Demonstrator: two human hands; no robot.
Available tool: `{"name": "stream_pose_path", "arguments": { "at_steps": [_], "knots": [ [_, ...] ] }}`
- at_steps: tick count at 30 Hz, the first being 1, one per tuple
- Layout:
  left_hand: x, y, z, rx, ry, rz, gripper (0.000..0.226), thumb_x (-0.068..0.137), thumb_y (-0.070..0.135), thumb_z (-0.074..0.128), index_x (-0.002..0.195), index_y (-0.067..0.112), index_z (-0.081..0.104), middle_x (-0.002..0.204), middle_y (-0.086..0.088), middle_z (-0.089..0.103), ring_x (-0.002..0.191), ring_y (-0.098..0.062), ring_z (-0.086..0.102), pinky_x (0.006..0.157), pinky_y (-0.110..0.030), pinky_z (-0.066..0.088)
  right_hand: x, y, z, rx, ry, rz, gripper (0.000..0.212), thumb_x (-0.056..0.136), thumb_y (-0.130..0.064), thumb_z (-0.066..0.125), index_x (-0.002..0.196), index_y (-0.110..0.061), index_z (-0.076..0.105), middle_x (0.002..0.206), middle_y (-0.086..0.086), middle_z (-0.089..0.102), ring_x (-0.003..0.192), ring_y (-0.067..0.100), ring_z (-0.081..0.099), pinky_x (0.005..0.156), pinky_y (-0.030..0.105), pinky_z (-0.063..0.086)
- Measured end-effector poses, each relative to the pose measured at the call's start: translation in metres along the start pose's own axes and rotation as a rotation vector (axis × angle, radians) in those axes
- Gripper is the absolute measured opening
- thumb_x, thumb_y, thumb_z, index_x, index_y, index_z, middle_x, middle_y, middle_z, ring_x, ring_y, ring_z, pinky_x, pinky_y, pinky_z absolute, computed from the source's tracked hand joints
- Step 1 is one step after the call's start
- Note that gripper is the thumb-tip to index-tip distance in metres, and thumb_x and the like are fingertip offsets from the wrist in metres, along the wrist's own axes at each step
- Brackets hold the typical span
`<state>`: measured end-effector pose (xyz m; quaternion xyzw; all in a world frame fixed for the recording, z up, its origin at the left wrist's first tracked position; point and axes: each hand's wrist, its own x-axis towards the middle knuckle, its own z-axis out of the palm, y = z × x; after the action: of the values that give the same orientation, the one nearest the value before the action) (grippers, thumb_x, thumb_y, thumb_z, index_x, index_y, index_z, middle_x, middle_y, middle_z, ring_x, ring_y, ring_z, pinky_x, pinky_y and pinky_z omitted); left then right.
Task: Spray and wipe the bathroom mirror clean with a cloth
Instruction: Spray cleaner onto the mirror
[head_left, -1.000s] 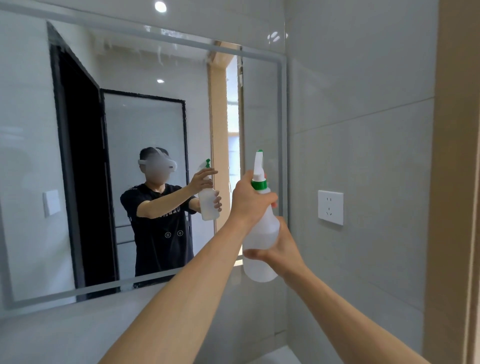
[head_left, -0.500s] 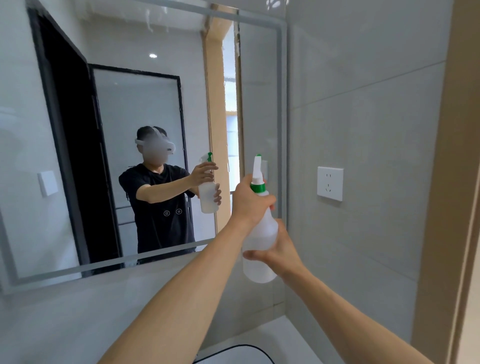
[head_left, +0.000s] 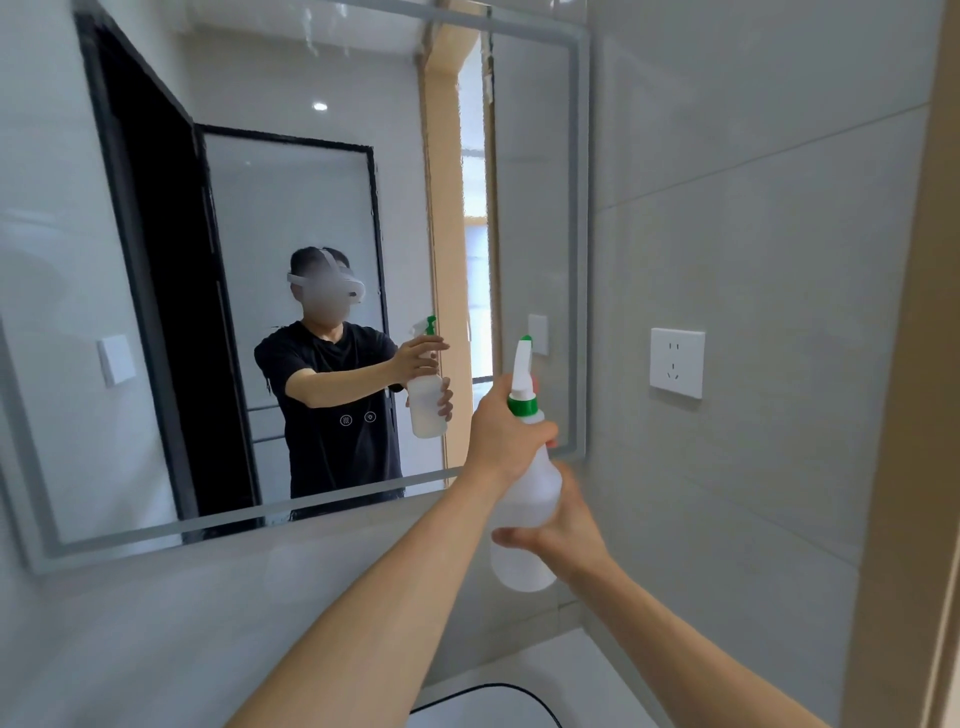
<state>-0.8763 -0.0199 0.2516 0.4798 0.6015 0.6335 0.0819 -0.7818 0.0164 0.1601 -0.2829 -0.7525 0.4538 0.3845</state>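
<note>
— Where is the spray bottle (head_left: 524, 499)?

— Held up in front of the lower right corner of the mirror (head_left: 291, 218), upright, its white nozzle with the green tip pointing at the glass. It has a translucent white body and a green collar under the spray head.

— Who has hold of it, and how?

— Both hands. The left hand (head_left: 506, 434) is wrapped round the neck just under the green collar, fingers curled about the trigger part. The right hand (head_left: 563, 527) grips the body lower down from behind, fingertips curling round its left side. Both grips are closed firmly on the bottle.

— And the mirror itself?

— A large rectangular pane with a frosted border, fixed on the grey tiled wall (head_left: 753, 260). A few streaks and droplets show near its top edge. It reflects the person in a black T-shirt holding the same bottle, a dark doorway, and a white wall switch.

— What else is around?

— A white power socket (head_left: 677, 362) sits on the side wall to the right of the bottle, well apart from it. Below, the rim of a white basin (head_left: 519, 691) with a dark edge line peeks in between the forearms. A wooden frame (head_left: 930, 364) runs down the far right.

— Any cloth?

— I cannot tell; none shows in either hand.
</note>
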Motion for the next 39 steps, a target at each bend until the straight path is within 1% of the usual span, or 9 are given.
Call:
{"name": "stream_pose_path", "arguments": {
  "at_steps": [2, 5, 10, 13, 17, 23, 29, 35, 39],
  "knots": [
    [-0.003, -0.003, 0.000, -0.010, 0.002, -0.019, 0.056, 0.057, 0.014, 0.074, 0.110, 0.020, 0.059, 0.098, -0.002, 0.062, 0.091, -0.029, 0.062, 0.082, -0.054, 0.059, -0.001, 0.003, 0.002, -0.011, -0.013, 0.011, 0.086, 0.057, -0.022, 0.094, 0.120, -0.038, 0.038, 0.107, -0.014, 0.060, 0.102, 0.016, 0.062, 0.081, 0.035, 0.052],
    [-0.008, -0.012, 0.003, -0.019, 0.004, -0.052, 0.050, 0.058, 0.021, 0.075, 0.104, 0.029, 0.058, 0.104, -0.003, 0.064, 0.093, -0.037, 0.065, 0.082, -0.054, 0.059, -0.008, 0.010, 0.004, -0.005, -0.030, 0.041, 0.088, 0.058, -0.022, 0.094, 0.124, -0.036, 0.038, 0.109, -0.013, 0.059, 0.102, 0.016, 0.061, 0.082, 0.035, 0.053],
    [-0.022, -0.036, 0.010, -0.027, 0.006, -0.109, 0.043, 0.060, 0.019, 0.076, 0.100, 0.022, 0.060, 0.094, -0.009, 0.063, 0.089, -0.042, 0.066, 0.079, -0.057, 0.059, -0.025, 0.030, 0.008, 0.017, -0.074, 0.116, 0.086, 0.057, -0.024, 0.091, 0.124, -0.033, 0.039, 0.109, -0.010, 0.061, 0.100, 0.013, 0.062, 0.080, 0.036, 0.054],
    [-0.031, -0.051, 0.015, -0.027, -0.013, -0.137, 0.037, 0.067, 0.014, 0.077, 0.098, 0.023, 0.059, 0.092, -0.009, 0.061, 0.091, -0.041, 0.066, 0.082, -0.055, 0.059, -0.034, 0.041, 0.010, 0.016, -0.092, 0.175, 0.090, 0.051, -0.030, 0.089, 0.125, -0.036, 0.037, 0.111, -0.010, 0.061, 0.103, 0.015, 0.062, 0.085, 0.040, 0.055],
    [-0.040, -0.066, 0.023, -0.024, -0.003, -0.175, 0.038, 0.063, 0.013, 0.076, 0.093, 0.029, 0.058, 0.093, -0.004, 0.063, 0.088, -0.040, 0.066, 0.078, -0.056, 0.059, -0.044, 0.053, 0.011, 0.007, -0.104, 0.226, 0.098, 0.041, -0.041, 0.085, 0.127, -0.036, 0.038, 0.114, -0.007, 0.062, 0.106, 0.019, 0.063, 0.091, 0.047, 0.056],
    [-0.053, -0.081, 0.026, 0.025, 0.036, -0.210, 0.033, 0.058, 0.011, 0.074, 0.088, 0.014, 0.059, 0.082, -0.007, 0.061, 0.083, -0.039, 0.065, 0.072, -0.054, 0.060, -0.057, 0.066, 0.012, 0.004, -0.133, 0.271, 0.090, 0.056, -0.023, 0.091, 0.129, -0.032, 0.040, 0.114, -0.007, 0.062, 0.104, 0.015, 0.062, 0.086, 0.041, 0.055],
    [-0.065, -0.087, 0.021, 0.081, 0.061, -0.225, 0.028, 0.061, 0.004, 0.074, 0.081, 0.013, 0.057, 0.073, -0.001, 0.059, 0.072, -0.026, 0.059, 0.065, -0.037, 0.053, -0.065, 0.070, 0.022, -0.010, -0.127, 0.280, 0.097, 0.043, -0.032, 0.087, 0.128, -0.029, 0.040, 0.115, -0.005, 0.063, 0.106, 0.020, 0.063, 0.090, 0.048, 0.055],
    [-0.073, -0.086, 0.010, 0.042, 0.079, -0.251, 0.032, 0.055, 0.014, 0.071, 0.085, 0.014, 0.059, 0.079, -0.006, 0.063, 0.082, -0.038, 0.066, 0.072, -0.054, 0.059, -0.069, 0.071, 0.031, 0.007, -0.153, 0.277, 0.101, 0.037, -0.038, 0.087, 0.127, -0.031, 0.042, 0.115, -0.005, 0.064, 0.107, 0.020, 0.063, 0.091, 0.049, 0.055],
    [-0.081, -0.084, -0.001, 0.021, 0.101, -0.253, 0.041, 0.056, 0.010, 0.071, 0.096, 0.013, 0.062, 0.086, -0.011, 0.064, 0.086, -0.040, 0.065, 0.071, -0.055, 0.059, -0.072, 0.066, 0.038, 0.002, -0.183, 0.264, 0.103, 0.035, -0.040, 0.085, 0.129, -0.033, 0.041, 0.115, -0.005, 0.063, 0.108, 0.021, 0.063, 0.093, 0.052, 0.055]
  ]
}}
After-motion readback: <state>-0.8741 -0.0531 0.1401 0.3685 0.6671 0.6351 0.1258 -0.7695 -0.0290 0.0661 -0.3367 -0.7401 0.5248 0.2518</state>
